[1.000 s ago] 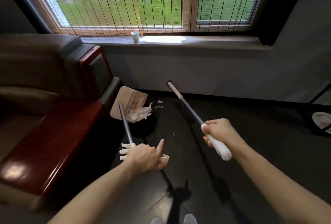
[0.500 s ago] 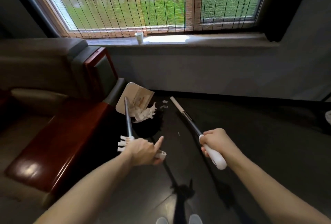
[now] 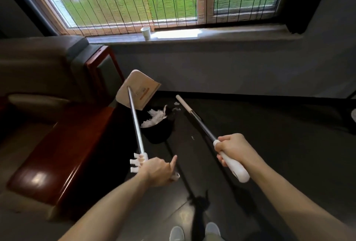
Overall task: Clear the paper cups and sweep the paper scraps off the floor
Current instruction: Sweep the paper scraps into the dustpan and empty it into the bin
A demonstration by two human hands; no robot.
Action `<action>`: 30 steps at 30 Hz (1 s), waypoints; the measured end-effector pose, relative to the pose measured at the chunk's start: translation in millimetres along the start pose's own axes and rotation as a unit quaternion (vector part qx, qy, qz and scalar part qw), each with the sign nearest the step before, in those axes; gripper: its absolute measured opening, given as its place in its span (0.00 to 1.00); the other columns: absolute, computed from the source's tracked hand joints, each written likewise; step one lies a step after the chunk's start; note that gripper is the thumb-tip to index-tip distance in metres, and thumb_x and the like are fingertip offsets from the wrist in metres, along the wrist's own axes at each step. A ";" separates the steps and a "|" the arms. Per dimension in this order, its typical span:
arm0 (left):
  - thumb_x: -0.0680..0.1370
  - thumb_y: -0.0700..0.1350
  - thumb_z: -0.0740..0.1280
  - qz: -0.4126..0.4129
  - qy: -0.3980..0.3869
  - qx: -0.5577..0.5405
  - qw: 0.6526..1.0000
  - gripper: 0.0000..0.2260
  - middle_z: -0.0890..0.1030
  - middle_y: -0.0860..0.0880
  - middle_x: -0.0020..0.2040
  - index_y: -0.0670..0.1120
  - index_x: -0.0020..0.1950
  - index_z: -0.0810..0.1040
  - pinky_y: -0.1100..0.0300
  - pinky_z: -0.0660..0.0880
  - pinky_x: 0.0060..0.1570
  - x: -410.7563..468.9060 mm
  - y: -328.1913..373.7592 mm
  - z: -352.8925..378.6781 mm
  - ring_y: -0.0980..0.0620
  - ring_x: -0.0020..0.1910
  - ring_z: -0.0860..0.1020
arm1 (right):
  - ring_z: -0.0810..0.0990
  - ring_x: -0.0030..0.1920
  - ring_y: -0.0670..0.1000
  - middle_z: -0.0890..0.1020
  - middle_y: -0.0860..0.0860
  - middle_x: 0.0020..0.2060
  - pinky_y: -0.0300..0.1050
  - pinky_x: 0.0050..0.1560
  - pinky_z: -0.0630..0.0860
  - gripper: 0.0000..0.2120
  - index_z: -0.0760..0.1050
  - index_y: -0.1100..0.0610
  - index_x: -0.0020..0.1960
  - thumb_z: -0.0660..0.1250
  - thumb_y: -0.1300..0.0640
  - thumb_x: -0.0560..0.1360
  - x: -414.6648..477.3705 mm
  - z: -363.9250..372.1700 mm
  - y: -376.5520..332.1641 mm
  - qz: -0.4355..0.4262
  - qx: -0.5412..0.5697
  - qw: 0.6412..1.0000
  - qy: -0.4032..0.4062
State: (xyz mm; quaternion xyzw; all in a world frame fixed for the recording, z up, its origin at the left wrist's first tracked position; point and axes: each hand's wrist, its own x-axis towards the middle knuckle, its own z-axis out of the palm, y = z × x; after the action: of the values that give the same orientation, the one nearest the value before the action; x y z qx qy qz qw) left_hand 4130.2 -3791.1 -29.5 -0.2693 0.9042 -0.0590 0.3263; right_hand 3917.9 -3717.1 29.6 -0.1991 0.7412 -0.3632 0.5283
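Quick count: one paper cup (image 3: pixel 145 32), standing upright on the windowsill (image 3: pixel 231 35), well away from both hands. One dustpan (image 3: pixel 138 90), one black bin (image 3: pixel 160 133), one long pole (image 3: pixel 194 118). A white heap of scraps (image 3: pixel 154 118) lies in the bin's mouth, and I make out three loose scraps (image 3: pixel 176 106) on the dark floor (image 3: pixel 269 144): two just behind the bin, one small fleck to its right.

Now the hands. The left hand (image 3: pixel 157 171) is low and central, fingers wrapped round the top of the dustpan's metal shaft, forefinger sticking straight out. The pan is raised and tipped, its mouth hanging just above the bin. The right hand (image 3: pixel 233 147) is clenched on the pole's white grip, knuckles up, with the pole angled forward and left towards the wall (image 3: pixel 212 71). Its far end is near the two scraps; I can't see a brush head.

Room to move: the bin is tucked against the corner of the armchair (image 3: pixel 63 144) on the left, with the wall close behind. To the right, the floor runs open. Two shoes (image 3: pixel 176 233) show at the bottom edge.
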 end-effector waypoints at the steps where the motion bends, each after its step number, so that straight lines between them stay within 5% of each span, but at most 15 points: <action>1: 0.80 0.56 0.54 0.012 -0.028 -0.008 1.000 0.33 0.80 0.40 0.57 0.38 0.76 0.45 0.50 0.73 0.50 3.8 6.4 9.9 0.38 0.54 0.78 | 0.77 0.28 0.49 0.79 0.60 0.41 0.39 0.25 0.76 0.22 0.70 0.59 0.67 0.63 0.68 0.75 0.5 -0.3 2.2 0.003 -0.001 1.000 0.001; 6: 0.81 0.56 0.53 -0.014 -0.058 -0.096 0.994 0.33 0.77 0.39 0.60 0.41 0.77 0.41 0.48 0.71 0.53 11.9 17.5 22.4 0.37 0.58 0.76 | 0.76 0.24 0.49 0.79 0.60 0.37 0.39 0.25 0.73 0.23 0.69 0.60 0.68 0.63 0.69 0.73 10.3 0.6 13.1 0.029 -0.006 0.999 0.011; 11: 0.79 0.62 0.51 -0.095 0.086 -0.097 0.987 0.34 0.79 0.45 0.59 0.51 0.77 0.38 0.49 0.74 0.51 21.2 -33.9 -7.6 0.40 0.54 0.79 | 0.75 0.24 0.50 0.78 0.60 0.35 0.40 0.25 0.73 0.22 0.69 0.61 0.66 0.63 0.69 0.73 19.3 2.7 7.4 0.049 -0.009 0.999 0.023; 16: 0.75 0.63 0.39 -0.163 0.171 -0.124 0.964 0.34 0.78 0.38 0.59 0.47 0.77 0.45 0.47 0.74 0.55 26.4 -80.0 -51.9 0.40 0.49 0.81 | 0.76 0.26 0.50 0.79 0.60 0.35 0.41 0.27 0.74 0.22 0.69 0.59 0.67 0.64 0.68 0.74 19.8 -4.1 -7.5 0.035 -0.022 0.999 0.035; 19: 0.79 0.60 0.56 -0.236 0.230 -0.287 0.899 0.34 0.78 0.37 0.57 0.47 0.77 0.45 0.51 0.73 0.47 22.0 -95.5 -90.1 0.38 0.49 0.79 | 0.77 0.27 0.50 0.80 0.60 0.37 0.42 0.28 0.75 0.19 0.70 0.57 0.64 0.64 0.67 0.74 18.7 -7.8 -19.6 0.014 -0.022 0.999 0.035; 21: 0.78 0.59 0.58 -0.275 0.295 -0.341 0.849 0.33 0.77 0.36 0.59 0.47 0.77 0.49 0.49 0.74 0.51 8.9 -115.7 -118.8 0.37 0.53 0.78 | 0.77 0.27 0.51 0.80 0.60 0.37 0.43 0.30 0.75 0.13 0.71 0.56 0.56 0.64 0.67 0.74 15.9 -9.5 -29.6 0.000 -0.021 0.999 0.031; 24: 0.77 0.61 0.57 -0.313 0.427 -0.491 0.692 0.30 0.78 0.37 0.58 0.48 0.75 0.60 0.48 0.75 0.52 -25.9 -155.9 -153.3 0.39 0.53 0.78 | 0.76 0.26 0.50 0.78 0.60 0.36 0.43 0.28 0.75 0.07 0.71 0.57 0.45 0.64 0.68 0.74 13.6 -13.4 -47.5 -0.018 -0.022 0.999 0.031; 26: 0.77 0.60 0.59 -0.303 0.489 -0.546 0.609 0.29 0.79 0.43 0.52 0.50 0.75 0.60 0.56 0.78 0.35 -58.7 -172.2 -168.0 0.46 0.41 0.78 | 0.76 0.25 0.50 0.78 0.60 0.36 0.41 0.25 0.74 0.07 0.72 0.58 0.47 0.65 0.68 0.74 11.5 -15.6 -57.7 -0.031 -0.013 0.999 0.029; 28: 0.77 0.57 0.63 -0.298 0.507 -0.526 0.615 0.31 0.75 0.45 0.60 0.54 0.76 0.53 0.57 0.78 0.34 -88.8 -174.1 -167.6 0.47 0.44 0.78 | 0.77 0.27 0.50 0.78 0.60 0.39 0.40 0.25 0.73 0.10 0.73 0.59 0.53 0.66 0.68 0.74 5.9 -16.6 -63.3 -0.042 -0.017 0.999 0.021; 30: 0.76 0.54 0.67 -0.313 0.491 -0.486 0.652 0.34 0.70 0.45 0.69 0.62 0.75 0.51 0.49 0.77 0.53 -107.1 -170.5 -153.4 0.43 0.57 0.76 | 0.77 0.29 0.50 0.79 0.60 0.40 0.41 0.26 0.74 0.09 0.73 0.59 0.53 0.67 0.67 0.74 -2.9 -17.7 -64.1 -0.053 -0.029 0.998 0.008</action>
State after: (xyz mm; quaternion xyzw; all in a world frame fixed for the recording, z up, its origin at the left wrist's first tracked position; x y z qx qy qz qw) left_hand 4180.1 -3890.0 198.1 -0.5883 0.6939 0.1665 -0.3804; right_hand 3896.9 -3751.4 82.7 -0.2504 0.7441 -0.3704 0.4964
